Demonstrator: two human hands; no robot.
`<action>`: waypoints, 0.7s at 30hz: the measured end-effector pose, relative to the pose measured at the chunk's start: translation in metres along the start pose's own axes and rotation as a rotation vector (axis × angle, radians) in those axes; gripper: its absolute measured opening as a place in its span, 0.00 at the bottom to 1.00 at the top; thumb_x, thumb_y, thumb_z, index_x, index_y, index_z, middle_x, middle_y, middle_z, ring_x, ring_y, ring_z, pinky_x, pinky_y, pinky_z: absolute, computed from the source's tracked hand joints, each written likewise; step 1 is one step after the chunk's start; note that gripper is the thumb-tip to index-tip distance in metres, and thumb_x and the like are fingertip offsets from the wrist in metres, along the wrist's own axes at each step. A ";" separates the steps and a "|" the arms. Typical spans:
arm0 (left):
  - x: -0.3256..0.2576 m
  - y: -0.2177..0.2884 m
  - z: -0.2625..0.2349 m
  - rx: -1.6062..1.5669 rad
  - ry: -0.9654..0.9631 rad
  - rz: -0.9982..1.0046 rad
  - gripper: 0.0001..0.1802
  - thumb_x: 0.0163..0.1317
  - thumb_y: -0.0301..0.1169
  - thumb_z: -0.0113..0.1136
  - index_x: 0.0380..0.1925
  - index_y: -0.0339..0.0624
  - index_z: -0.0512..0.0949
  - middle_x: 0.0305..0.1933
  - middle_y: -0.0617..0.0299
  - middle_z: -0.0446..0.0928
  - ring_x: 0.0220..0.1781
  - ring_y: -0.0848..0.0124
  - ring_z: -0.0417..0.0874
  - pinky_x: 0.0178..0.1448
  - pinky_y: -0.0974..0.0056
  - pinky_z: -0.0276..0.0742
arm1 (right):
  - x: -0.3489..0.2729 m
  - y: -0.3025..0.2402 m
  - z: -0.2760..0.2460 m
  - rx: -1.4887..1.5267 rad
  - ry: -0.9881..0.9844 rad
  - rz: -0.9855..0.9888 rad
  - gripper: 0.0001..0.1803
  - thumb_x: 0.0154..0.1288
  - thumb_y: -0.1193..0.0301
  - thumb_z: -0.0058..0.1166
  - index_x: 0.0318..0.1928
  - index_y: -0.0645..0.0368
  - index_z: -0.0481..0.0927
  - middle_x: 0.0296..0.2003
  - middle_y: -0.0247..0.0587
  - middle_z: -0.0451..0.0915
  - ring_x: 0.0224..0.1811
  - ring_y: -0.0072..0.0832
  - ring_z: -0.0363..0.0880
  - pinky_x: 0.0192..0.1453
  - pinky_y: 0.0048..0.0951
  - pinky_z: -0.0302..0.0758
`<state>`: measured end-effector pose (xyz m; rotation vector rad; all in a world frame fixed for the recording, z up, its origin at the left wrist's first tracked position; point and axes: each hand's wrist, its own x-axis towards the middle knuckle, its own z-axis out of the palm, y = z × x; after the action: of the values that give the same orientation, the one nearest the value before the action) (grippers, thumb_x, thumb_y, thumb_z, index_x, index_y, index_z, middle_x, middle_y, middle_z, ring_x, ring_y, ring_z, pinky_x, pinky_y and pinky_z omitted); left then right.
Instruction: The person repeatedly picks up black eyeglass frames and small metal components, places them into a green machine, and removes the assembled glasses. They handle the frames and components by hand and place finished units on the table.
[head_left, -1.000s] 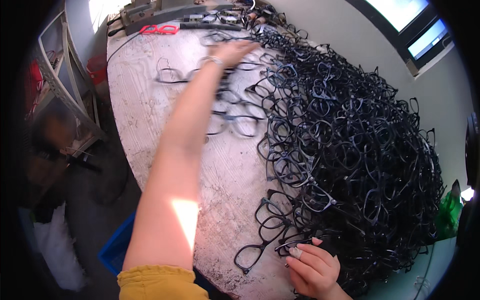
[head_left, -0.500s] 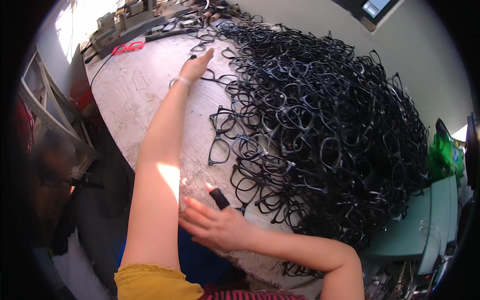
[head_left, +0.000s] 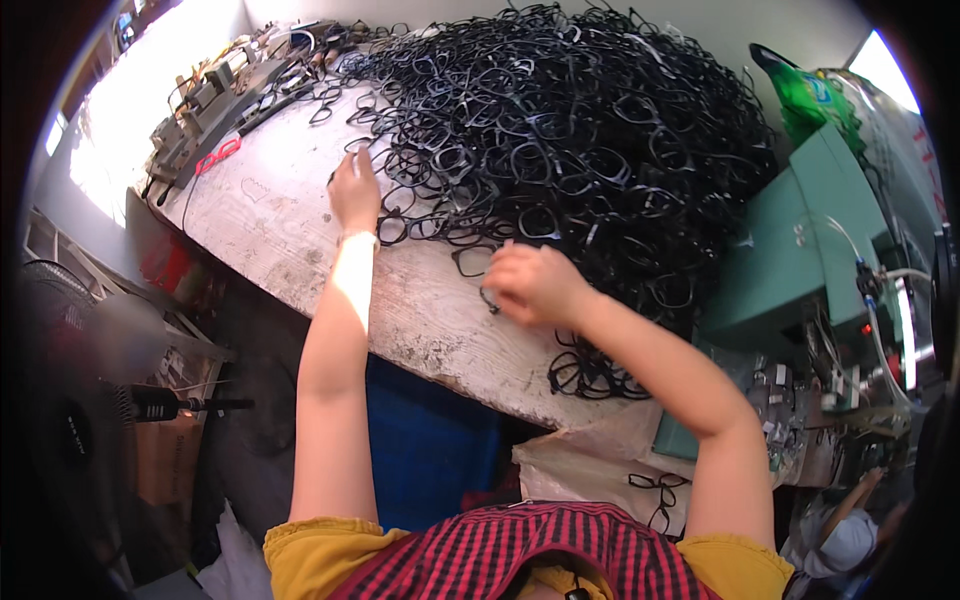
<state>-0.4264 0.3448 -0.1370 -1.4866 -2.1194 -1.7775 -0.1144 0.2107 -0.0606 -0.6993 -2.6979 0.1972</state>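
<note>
A large heap of black eyeglass frames (head_left: 570, 130) covers the far and right part of the worktable (head_left: 290, 205). My left hand (head_left: 354, 195) lies at the heap's left edge, fingers stretched toward the nearest frames; nothing shows in its grasp. It has a light band at the wrist and something dark at the thumb. Closer to me, my right hand (head_left: 535, 285) has curled fingers at an eyeglass frame (head_left: 472, 262) on the near edge of the heap. One rim sticks out left of the fingers; the rest is hidden beneath the hand.
Metal fixtures (head_left: 195, 115) and red glasses (head_left: 218, 155) with a cord stand at the far left. A green cabinet (head_left: 780, 240) and green bag (head_left: 815, 105) are at right. Below the table edge is a blue container (head_left: 430, 440). Another person (head_left: 845, 540) shows at lower right.
My right hand has moved away from the near table edge to the heap, its fingers now curled at a frame. My left hand has drawn back nearer. The view has shifted.
</note>
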 end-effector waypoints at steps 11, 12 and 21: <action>-0.159 0.087 -0.029 -0.059 0.003 -0.127 0.22 0.72 0.41 0.49 0.47 0.31 0.79 0.48 0.39 0.81 0.49 0.37 0.79 0.57 0.47 0.74 | -0.163 -0.148 -0.029 0.228 0.469 0.220 0.10 0.56 0.74 0.61 0.40 0.58 0.85 0.37 0.42 0.85 0.45 0.40 0.83 0.52 0.41 0.79; -0.164 0.080 -0.032 -0.008 0.225 0.033 0.15 0.67 0.35 0.56 0.42 0.31 0.80 0.47 0.45 0.82 0.50 0.46 0.79 0.61 0.47 0.71 | -0.182 -0.165 -0.039 0.240 0.465 0.244 0.09 0.57 0.75 0.61 0.40 0.58 0.85 0.37 0.42 0.85 0.44 0.40 0.83 0.51 0.40 0.79; -0.271 0.267 -0.044 0.230 -0.330 1.022 0.09 0.53 0.26 0.61 0.34 0.48 0.84 0.47 0.59 0.77 0.51 0.59 0.75 0.55 0.57 0.71 | -0.417 -0.253 -0.057 0.412 0.548 0.970 0.06 0.61 0.74 0.61 0.39 0.60 0.86 0.34 0.42 0.86 0.41 0.38 0.84 0.48 0.34 0.77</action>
<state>-0.1294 0.1140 -0.0625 -2.2671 -1.1265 -0.9247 0.1353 -0.2117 -0.0755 -1.5727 -1.5581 0.6501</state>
